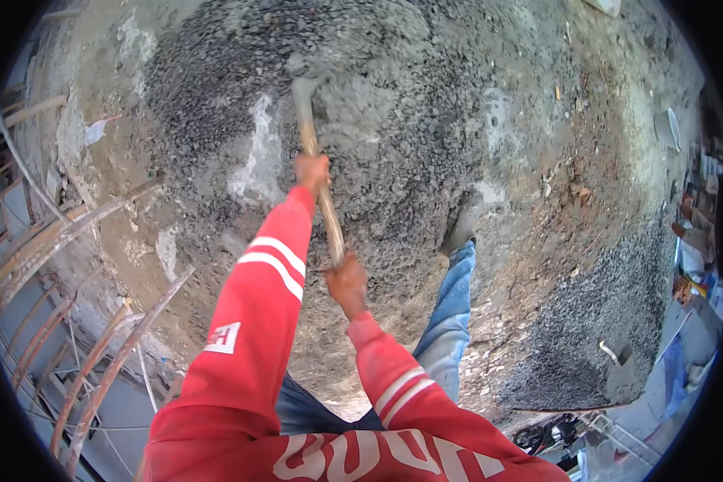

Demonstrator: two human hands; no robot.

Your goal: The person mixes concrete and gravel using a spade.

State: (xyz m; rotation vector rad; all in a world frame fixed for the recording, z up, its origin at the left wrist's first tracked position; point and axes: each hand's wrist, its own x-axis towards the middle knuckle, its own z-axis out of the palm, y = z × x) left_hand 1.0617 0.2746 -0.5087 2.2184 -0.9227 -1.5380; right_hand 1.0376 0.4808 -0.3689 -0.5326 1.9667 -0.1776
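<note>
Two hands point(347, 283) grip a wooden handle point(330, 218) over gravel point(205, 100), poles point(96, 217) at left.

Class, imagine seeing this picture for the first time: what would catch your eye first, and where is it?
First, the bright red sleeves with white stripes, reaching up from the bottom centre. They lead to a wooden handle near the middle, with the left grip farther up it than the right grip. Dark gravel spreads across the upper part, and curved poles crowd the left edge.
</note>
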